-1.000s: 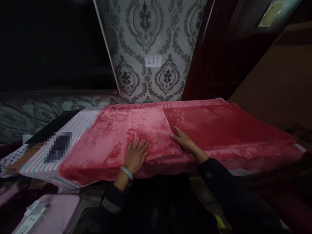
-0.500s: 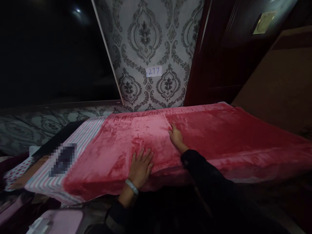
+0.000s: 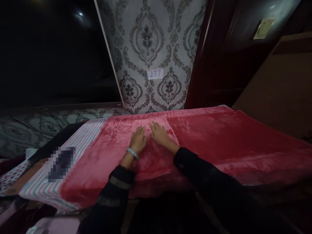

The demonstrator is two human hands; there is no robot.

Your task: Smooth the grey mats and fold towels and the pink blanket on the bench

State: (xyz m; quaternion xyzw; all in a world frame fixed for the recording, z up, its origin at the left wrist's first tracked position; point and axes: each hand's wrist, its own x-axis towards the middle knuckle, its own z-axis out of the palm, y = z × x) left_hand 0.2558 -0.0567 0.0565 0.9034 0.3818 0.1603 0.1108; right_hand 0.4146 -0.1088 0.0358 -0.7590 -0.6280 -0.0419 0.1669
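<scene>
A folded piece of pink-red plush cloth lies flat on a larger red plush blanket. My left hand, with a pale bangle at the wrist, rests flat on the left part of the folded piece, fingers stretched forward. Beside it my right hand lies on the upper middle of the same piece, fingers spread and somewhat blurred. Neither hand grips anything. The lower right part of the folded piece is partly behind my right sleeve.
Striped cloth shows at the left end, bearing a dark pixelated object. A large black screen stands behind on the left. Patterned wallpaper carries a "277" label. A dark red door is at right.
My right hand has left the folded piece's right edge and moved left onto its upper middle, fingers now spread. My left hand has slid forward over the cloth. The view has shifted slightly.
</scene>
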